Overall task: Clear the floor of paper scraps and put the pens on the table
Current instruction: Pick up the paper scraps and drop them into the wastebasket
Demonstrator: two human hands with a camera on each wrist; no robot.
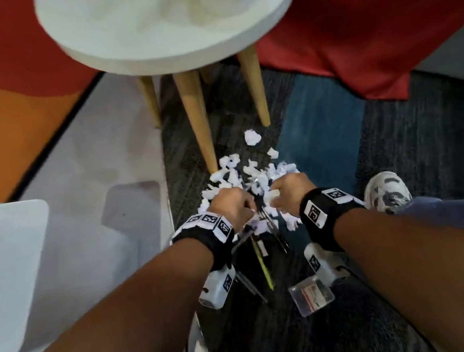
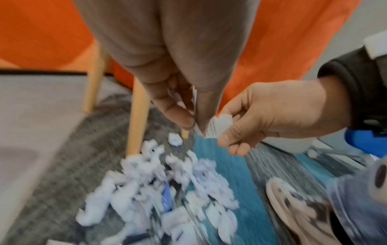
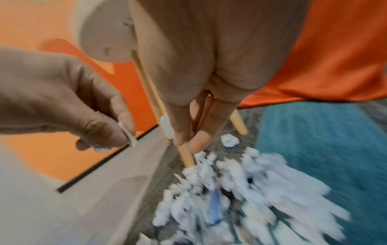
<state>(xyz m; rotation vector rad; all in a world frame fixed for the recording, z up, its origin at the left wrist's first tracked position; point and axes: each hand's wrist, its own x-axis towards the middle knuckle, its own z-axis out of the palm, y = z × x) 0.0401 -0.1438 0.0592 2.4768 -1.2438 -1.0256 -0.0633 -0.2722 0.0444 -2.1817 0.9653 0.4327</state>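
**Both hands pinch scraps over the heap**

While the paper scraps (image 1: 250,173) lie heaped on the carpet at the foot of the round table (image 1: 171,19), the left hand (image 1: 230,206) hovers over the heap's left edge, fingers curled, pinching a scrap. Several pens (image 1: 263,264) lie just nearer than the heap, away from the table. Over its right edge, the right hand (image 1: 290,194) pinches another scrap.

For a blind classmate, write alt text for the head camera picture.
Two hands, left hand and right hand, reach into a pile of white paper scraps on dark carpet, each pinching scraps. Pens lie on the floor nearer the person, below a round white table.
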